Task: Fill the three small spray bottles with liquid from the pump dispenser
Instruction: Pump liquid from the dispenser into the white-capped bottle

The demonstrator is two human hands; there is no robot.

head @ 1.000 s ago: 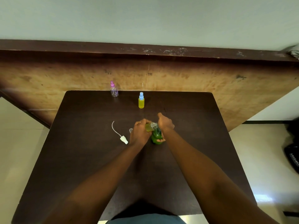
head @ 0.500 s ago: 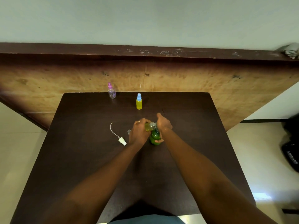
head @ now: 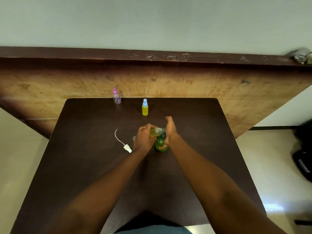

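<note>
- The left hand has its fingers curled round a small clear bottle, a smooth plastic cylinder holding pale yellow liquid. It is tilted, with its open neck towards the right hand.
- The right hand grips the green pump dispenser, a rounded, glossy bottle standing on the table. Its fingertips wrap the lower body and the thumb points up and away (the pump head itself is hidden under the palm).
- The 2 bottles meet between the hands, near the middle of the dark, matte wood-grain tabletop.
- A white spray head with a thin curved dip tube lies just left of the left hand, and a tiny clear cap lies between them.
- Further back stands 1 yellow bottle with a pale blue cap. At the far edge stands 1 pink-capped bottle, clear and bulb-shaped.
- Behind the table is a scuffed, blotchy wooden panel.
</note>
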